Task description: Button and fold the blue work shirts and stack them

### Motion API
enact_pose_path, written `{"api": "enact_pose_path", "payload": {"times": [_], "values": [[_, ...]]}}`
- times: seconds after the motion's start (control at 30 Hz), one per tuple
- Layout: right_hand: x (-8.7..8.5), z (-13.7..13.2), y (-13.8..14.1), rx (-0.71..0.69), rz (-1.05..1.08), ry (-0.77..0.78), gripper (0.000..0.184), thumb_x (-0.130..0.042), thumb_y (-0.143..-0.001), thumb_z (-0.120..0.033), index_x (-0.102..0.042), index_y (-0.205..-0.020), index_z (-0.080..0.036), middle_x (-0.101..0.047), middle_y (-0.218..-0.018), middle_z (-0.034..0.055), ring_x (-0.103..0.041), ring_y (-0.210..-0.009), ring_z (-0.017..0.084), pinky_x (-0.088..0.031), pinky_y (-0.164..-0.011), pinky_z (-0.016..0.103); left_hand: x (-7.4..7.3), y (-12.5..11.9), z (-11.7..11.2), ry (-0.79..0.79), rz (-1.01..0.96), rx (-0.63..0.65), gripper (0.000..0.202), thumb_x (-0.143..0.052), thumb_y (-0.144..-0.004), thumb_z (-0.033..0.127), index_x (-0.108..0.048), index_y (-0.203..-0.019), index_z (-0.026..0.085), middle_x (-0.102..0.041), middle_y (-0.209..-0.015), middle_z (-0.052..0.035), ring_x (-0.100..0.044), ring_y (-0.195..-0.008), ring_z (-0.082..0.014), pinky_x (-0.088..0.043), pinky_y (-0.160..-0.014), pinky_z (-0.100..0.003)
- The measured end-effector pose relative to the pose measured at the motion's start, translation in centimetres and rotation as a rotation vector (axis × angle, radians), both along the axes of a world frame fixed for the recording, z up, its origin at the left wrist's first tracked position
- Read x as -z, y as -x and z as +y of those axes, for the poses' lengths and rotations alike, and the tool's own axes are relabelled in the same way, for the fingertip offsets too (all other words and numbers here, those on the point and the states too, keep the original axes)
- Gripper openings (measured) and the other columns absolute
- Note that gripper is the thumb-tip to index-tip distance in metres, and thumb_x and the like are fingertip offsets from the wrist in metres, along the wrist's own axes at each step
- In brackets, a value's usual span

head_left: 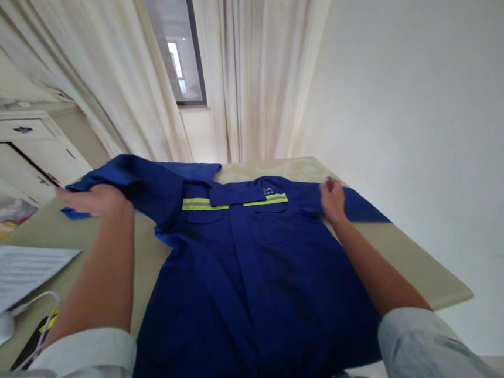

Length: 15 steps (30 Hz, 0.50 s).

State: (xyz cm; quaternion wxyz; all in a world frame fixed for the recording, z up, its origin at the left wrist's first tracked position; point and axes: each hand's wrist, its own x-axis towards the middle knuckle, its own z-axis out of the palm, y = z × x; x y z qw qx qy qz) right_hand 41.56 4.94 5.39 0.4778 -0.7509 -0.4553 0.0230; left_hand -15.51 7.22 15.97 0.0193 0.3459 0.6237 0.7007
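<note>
A dark blue work jacket (281, 269) lies front up with its collar at the far side. Yellow-green reflective bands cross its chest, and its lower part reaches toward me. My left hand (96, 199) is at the jacket's left sleeve (155, 188), its fingers stretched out to the left. That sleeve is bunched and partly raised behind the hand. Over the right sleeve (362, 206), which lies spread toward the table's right edge, is my right hand (333, 199) with its fingers curled closed. No cloth shows between those fingers; whether the hand touches the sleeve is unclear.
The jacket rests on a pale table (417, 263). Printed paper (21, 274), a white device with a cable (0, 331) and a black-and-yellow object (31, 346) lie at left. Beyond stand a white cabinet (65, 129) and curtains (259, 65); a white wall (425, 109) is right.
</note>
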Motion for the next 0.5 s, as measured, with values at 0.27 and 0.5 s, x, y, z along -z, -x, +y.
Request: {"api": "enact_pose_path", "payload": {"times": [0.27,0.5], "values": [[3.8,-1.5,23.5,-0.879,-0.526,0.396,0.077,-0.058,-0.098,-0.066,-0.046,-0.160,-0.023,-0.043,-0.166,0.0182,-0.040,-0.152,0.039,-0.026,-0.125,0.059,9.8,-9.2,-3.0,0.541,0.777,0.631,0.021,-0.057,-0.090,0.022,-0.076,-0.099,0.019,-0.077,-0.110,-0.0094,-0.069,-0.118,-0.0303,-0.051,-0.110,-0.044],[4.7,0.2,22.1,-0.772,-0.470,0.296,0.067,-0.051,-0.095,-0.026,-0.043,-0.160,-0.012,-0.056,-0.156,0.0152,-0.051,-0.143,0.028,-0.026,-0.127,0.046,14.8,-15.7,0.1,0.596,1.102,0.693,0.054,-0.041,-0.101,0.022,-0.053,-0.152,0.009,-0.049,-0.161,-0.0224,-0.044,-0.150,-0.0367,-0.032,-0.124,-0.056]]}}
